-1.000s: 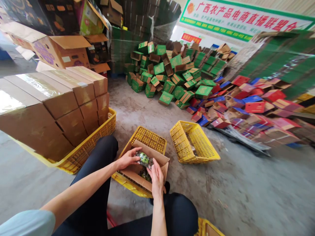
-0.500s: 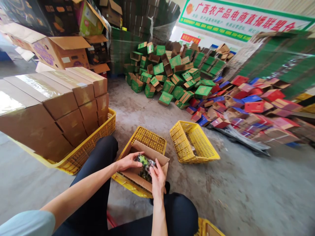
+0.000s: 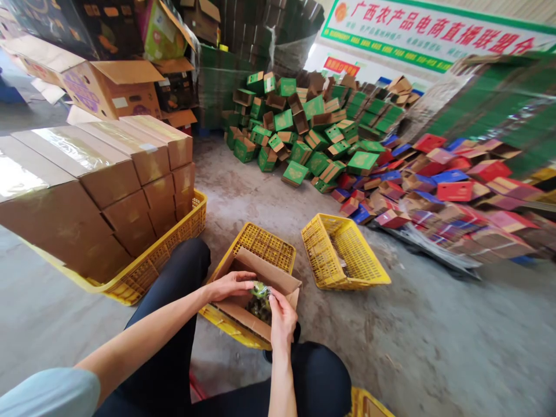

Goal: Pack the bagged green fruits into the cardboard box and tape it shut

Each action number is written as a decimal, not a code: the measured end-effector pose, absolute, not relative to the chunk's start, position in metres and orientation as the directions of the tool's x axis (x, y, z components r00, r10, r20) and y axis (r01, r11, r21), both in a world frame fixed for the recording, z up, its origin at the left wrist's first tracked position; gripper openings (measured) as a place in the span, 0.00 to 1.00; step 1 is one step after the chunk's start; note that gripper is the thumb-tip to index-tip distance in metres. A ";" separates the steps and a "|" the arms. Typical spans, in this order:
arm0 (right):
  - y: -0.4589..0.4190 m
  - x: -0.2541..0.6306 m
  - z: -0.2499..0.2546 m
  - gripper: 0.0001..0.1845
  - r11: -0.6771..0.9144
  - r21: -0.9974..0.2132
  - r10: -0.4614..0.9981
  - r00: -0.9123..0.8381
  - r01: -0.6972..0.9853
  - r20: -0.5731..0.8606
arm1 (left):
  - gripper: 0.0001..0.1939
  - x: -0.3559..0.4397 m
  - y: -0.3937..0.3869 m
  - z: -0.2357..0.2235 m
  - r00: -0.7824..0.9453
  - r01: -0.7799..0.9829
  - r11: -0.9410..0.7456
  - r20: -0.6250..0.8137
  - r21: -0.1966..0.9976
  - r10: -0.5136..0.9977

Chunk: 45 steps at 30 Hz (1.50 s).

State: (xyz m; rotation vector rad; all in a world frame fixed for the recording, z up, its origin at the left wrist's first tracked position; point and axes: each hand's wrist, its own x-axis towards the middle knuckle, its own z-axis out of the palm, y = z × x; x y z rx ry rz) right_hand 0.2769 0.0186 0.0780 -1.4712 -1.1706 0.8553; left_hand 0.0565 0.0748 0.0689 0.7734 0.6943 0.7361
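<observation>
Between my two hands is a small clear plastic bag (image 3: pixel 260 289) with something green inside; what it is cannot be made out. My left hand (image 3: pixel 234 285) is closed on the bag's left side, and my right hand (image 3: pixel 283 313) pinches its right end. Both hands are over an open cardboard box (image 3: pixel 282 277), in which more dark green bagged items (image 3: pixel 262 311) lie. The box sits on an upturned yellow plastic crate (image 3: pixel 266 246) between my knees.
To the left, taped cardboard boxes (image 3: pixel 117 156) stand stacked in a long yellow crate (image 3: pixel 191 217). Another yellow crate (image 3: pixel 365 255) lies tilted at the right. Green cartons (image 3: pixel 299 156) and red and blue cartons (image 3: pixel 454 191) are heaped behind. A crate corner (image 3: pixel 367 402) shows at bottom right.
My hands have come closer together around the plastic bag, and it looks more bunched up. The view has shifted slightly.
</observation>
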 end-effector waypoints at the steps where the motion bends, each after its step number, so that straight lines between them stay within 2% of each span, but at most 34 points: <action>1: 0.019 0.276 0.078 0.19 0.008 -0.979 0.961 0.269 0.203 0.063 | 0.37 0.056 0.075 0.069 0.549 -0.324 0.529 -0.299 0.784 0.780; 5: 0.019 0.272 0.078 0.15 0.051 -0.996 0.964 0.257 0.070 0.068 | 0.41 0.055 0.078 0.067 0.581 -0.310 0.637 -0.390 0.706 0.715; 8: 0.018 0.271 0.077 0.13 0.084 -0.995 0.969 0.227 0.052 0.094 | 0.45 0.054 0.078 0.064 0.643 -0.318 0.668 -0.365 0.673 0.674; 11: 0.019 0.272 0.074 0.14 0.068 -0.996 0.972 0.220 0.065 0.081 | 0.48 0.053 0.078 0.060 0.613 -0.386 0.613 -0.305 0.690 0.729; 14: 0.021 0.273 0.069 0.18 0.014 -0.999 0.970 0.240 0.036 0.023 | 0.47 0.053 0.079 0.058 0.550 -0.434 0.547 -0.270 0.716 0.790; 19: 0.022 0.275 0.065 0.24 -0.078 -0.996 0.970 0.233 0.033 -0.069 | 0.51 0.055 0.078 0.058 0.488 -0.428 0.465 -0.235 0.775 0.840; 25: 0.022 0.275 0.063 0.28 -0.075 -0.990 0.964 0.244 -0.117 -0.102 | 0.54 0.057 0.078 0.058 0.442 -0.440 0.380 -0.172 0.814 0.881; 29: 0.021 0.273 0.066 0.35 -0.091 -0.986 0.951 0.281 -0.142 -0.128 | 0.51 0.058 0.080 0.055 0.434 -0.452 0.339 -0.129 0.825 0.892; 32: 0.020 0.272 0.069 0.45 -0.093 -0.985 0.947 0.291 -0.145 -0.133 | 0.43 0.060 0.081 0.055 0.442 -0.478 0.311 -0.081 0.821 0.893; 34: 0.019 0.272 0.069 0.47 -0.111 -0.985 0.951 0.272 -0.131 -0.144 | 0.37 0.060 0.080 0.057 0.469 -0.478 0.312 -0.061 0.821 0.881; 39: 0.020 0.274 0.070 0.36 -0.138 -0.988 0.959 0.242 -0.066 -0.150 | 0.30 0.060 0.079 0.063 0.499 -0.450 0.317 -0.060 0.835 0.865; 45: 0.019 0.274 0.085 0.26 -0.065 -0.994 0.963 0.266 0.087 -0.040 | 0.28 0.059 0.080 0.059 0.490 -0.410 0.309 -0.079 0.858 0.868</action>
